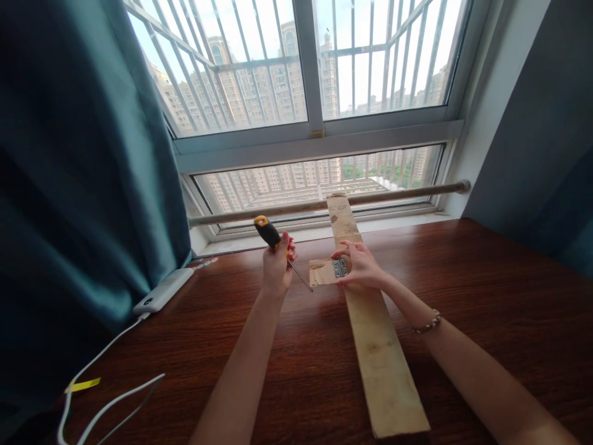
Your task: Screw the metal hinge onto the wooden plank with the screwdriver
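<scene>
Left hand (pixel 278 262) on screwdriver (pixel 267 233), right hand (pixel 364 264) at hinge (pixel 340 267)

The left fingers are closed round the screwdriver's black-and-yellow handle. The right fingers are curved about the metal hinge and grasp the end of the short wood piece (pixel 319 272), thumb on the near side, forefinger on the far side. A bracelet (pixel 428 322) is on the right wrist.

The screwdriver is tilted, long axis slanting: handle up and toward the window (pixel 389 122), tip down, toward the person and to the right, just beside the short wood piece's near-left corner. Contact there cannot be determined.

The short wood piece projects leftward, crosswise to the long board (pixel 377 346). The latter lies on the brown surface (pixel 486 309), long axis running from the window side toward the person, near end angled right.

To the left, a white device (pixel 164 292) with a white cable (pixel 104 353) lies beside the curtain (pixel 92 154).
</scene>
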The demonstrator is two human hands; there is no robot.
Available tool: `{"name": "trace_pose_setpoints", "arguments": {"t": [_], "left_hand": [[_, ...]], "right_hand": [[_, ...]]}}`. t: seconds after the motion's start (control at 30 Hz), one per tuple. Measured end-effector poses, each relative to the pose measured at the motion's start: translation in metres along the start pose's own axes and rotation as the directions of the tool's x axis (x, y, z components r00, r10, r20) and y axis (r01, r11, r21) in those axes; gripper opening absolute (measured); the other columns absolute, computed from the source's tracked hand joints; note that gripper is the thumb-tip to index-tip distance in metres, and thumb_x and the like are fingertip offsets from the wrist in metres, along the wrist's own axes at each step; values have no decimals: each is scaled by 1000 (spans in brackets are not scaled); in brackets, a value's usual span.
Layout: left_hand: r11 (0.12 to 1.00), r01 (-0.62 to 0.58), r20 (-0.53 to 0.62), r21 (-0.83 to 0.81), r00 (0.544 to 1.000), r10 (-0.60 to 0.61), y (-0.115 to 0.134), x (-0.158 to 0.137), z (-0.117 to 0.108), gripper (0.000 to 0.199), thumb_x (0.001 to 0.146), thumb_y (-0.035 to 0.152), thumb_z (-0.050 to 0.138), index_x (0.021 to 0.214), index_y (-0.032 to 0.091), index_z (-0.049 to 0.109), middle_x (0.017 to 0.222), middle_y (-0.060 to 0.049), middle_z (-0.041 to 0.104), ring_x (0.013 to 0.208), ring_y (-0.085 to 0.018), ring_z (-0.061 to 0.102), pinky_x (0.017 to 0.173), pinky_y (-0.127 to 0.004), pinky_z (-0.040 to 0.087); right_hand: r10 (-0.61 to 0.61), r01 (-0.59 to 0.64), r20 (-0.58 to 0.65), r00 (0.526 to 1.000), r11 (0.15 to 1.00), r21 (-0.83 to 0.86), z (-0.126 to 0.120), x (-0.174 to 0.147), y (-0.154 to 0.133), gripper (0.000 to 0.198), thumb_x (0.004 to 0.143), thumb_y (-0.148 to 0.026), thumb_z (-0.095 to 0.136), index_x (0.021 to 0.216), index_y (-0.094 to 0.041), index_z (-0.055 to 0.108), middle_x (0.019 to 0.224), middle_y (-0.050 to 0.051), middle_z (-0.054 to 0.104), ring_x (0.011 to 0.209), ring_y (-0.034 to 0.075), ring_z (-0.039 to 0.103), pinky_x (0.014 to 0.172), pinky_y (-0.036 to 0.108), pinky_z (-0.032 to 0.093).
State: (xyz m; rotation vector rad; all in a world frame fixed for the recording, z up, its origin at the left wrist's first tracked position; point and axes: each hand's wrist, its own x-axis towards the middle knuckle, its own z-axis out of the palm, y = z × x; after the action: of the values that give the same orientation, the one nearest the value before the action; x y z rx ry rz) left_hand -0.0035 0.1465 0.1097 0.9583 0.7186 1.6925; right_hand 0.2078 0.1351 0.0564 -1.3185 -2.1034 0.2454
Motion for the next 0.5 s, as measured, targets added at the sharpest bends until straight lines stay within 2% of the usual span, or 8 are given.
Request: {"name": "trace_pose_setpoints", "arguments": {"t": [0.07, 0.13, 0.3, 0.5], "left_hand": [[984, -91, -7, -154, 996, 91, 7, -4, 19, 35, 61, 44, 73, 66, 16, 52, 55, 6, 44, 45, -2, 38, 45, -17, 31], [964, -146, -10, -222, 989, 147, 8, -8, 36, 37, 64, 47, 70, 65, 17, 49, 54, 7, 40, 47, -3, 39, 49, -18, 34], [961, -169, 62, -219, 980, 187, -8, -11, 65, 37, 65, 46, 69, 65, 19, 44, 55, 7, 38, 49, -4, 39, 53, -19, 35], [963, -191, 98, -190, 972, 212, -18, -13, 74, 34, 66, 41, 70, 68, 19, 44, 56, 7, 37, 50, -5, 39, 54, -19, 34]], "right_hand": [[0, 0, -5, 1000, 1000, -3, 1, 0, 1, 76, 45, -49, 78, 112, -24, 53, 128, 5, 46, 115, 28, 38, 98, 43, 25], [1, -1, -13, 1000, 1000, -14, 3, 1, 2, 76, 44, -51, 77, 111, -23, 53, 127, 6, 47, 114, 28, 39, 97, 42, 27], [7, -8, -18, 1000, 999, -43, 2, 1, 1, 81, 43, -54, 76, 113, -21, 53, 124, 8, 48, 112, 28, 40, 96, 41, 29], [6, -7, -17, 1000, 999, -46, 2, 1, -1, 75, 43, -53, 77, 109, -23, 56, 116, 5, 52, 110, 27, 42, 96, 39, 30]]}}
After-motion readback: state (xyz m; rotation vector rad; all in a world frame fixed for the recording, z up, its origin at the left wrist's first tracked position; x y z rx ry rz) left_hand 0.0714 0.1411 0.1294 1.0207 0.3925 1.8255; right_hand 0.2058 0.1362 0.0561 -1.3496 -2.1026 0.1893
